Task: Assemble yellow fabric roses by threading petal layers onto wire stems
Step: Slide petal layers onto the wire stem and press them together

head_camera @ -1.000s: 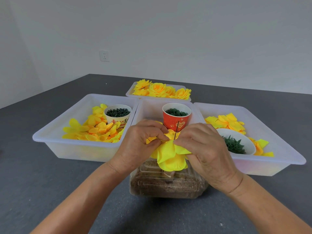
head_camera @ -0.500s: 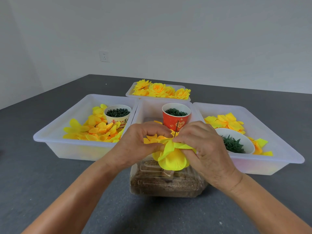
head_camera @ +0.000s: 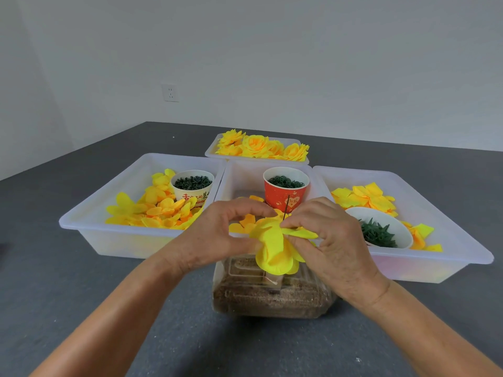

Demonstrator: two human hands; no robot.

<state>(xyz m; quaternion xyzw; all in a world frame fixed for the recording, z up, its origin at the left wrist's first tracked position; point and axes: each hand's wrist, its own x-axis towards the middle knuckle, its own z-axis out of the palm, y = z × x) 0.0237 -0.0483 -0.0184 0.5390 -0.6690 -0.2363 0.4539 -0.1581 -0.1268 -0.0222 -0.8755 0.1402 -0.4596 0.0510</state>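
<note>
A thin dark wire stem (head_camera: 285,211) stands nearly upright, its long axis vertical and its free tip pointing up in front of the red paper cup (head_camera: 286,189); its lower part is hidden by a bright yellow petal layer (head_camera: 275,246) threaded on it. The petals droop downward over a clear plastic container (head_camera: 272,295) filled with brown grainy material, which sits on the dark grey table (head_camera: 81,281) just in front of the middle tray (head_camera: 239,172). The left hand (head_camera: 217,238) has its fingers curled, thumb and forefinger pinching the petal layer from the left near the wire. The right hand (head_camera: 330,240) is curled too, its fingertips pinching the layer's upper edge right beside the stem. The left tray (head_camera: 89,224) holds loose yellow-orange petals and a white paper cup (head_camera: 192,186) of dark green pieces; the right tray (head_camera: 462,248) holds more petals and a white bowl (head_camera: 392,224) of green leaf-like parts. A far tray (head_camera: 212,151) carries finished yellow roses (head_camera: 261,145). Bare tabletop lies open on both sides of the forearms and nearer the person; the trays close off the far side.
</note>
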